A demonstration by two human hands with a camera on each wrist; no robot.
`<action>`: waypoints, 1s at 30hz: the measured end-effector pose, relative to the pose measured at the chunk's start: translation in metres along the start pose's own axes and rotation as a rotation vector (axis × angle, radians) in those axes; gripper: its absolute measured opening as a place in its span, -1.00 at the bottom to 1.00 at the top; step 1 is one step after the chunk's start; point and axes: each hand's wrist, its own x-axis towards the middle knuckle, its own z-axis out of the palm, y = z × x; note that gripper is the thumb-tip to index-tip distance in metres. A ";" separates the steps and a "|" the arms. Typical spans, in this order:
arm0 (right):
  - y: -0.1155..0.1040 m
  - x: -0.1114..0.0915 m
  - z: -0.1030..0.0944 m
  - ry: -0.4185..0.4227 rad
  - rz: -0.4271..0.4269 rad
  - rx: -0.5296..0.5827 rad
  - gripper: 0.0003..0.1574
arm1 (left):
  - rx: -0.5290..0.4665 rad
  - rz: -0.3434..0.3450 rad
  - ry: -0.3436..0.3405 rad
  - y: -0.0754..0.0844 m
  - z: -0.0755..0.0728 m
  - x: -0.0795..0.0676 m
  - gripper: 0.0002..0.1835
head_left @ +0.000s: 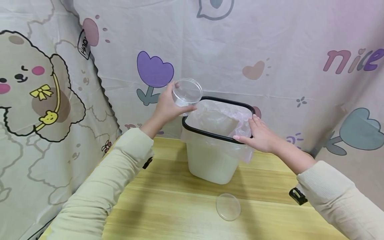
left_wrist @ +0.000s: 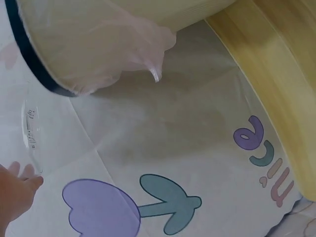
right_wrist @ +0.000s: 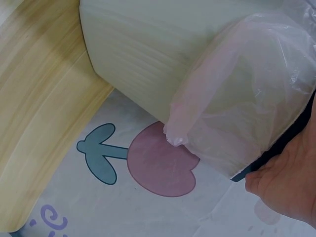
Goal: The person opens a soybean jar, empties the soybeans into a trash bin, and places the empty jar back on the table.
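My left hand (head_left: 168, 105) holds a clear round plastic tub (head_left: 188, 92) up over the left rim of a bin, thumb below and fingers at its far side. Faint dark print shows on the tub's wall in the left wrist view. The whitish bin (head_left: 210, 163) has a black rim (head_left: 214, 135) and a thin pinkish plastic bag (head_left: 248, 154) lining it, folded over the edge. At the right corner, my right hand (head_left: 264, 135) rests on the rim, its thumb along the front edge and its straight fingers over the side. The bin's bottom inside is hidden.
A clear round lid (head_left: 228, 206) lies flat on the wooden table (head_left: 168, 213) in front of the bin. Behind the bin hangs a printed cloth (head_left: 216, 56), with another stretch of cloth (head_left: 24, 160) along the left side.
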 end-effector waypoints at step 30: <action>0.003 0.001 0.001 0.006 -0.005 0.008 0.25 | -0.100 -0.174 -0.007 -0.050 -0.034 -0.048 -0.09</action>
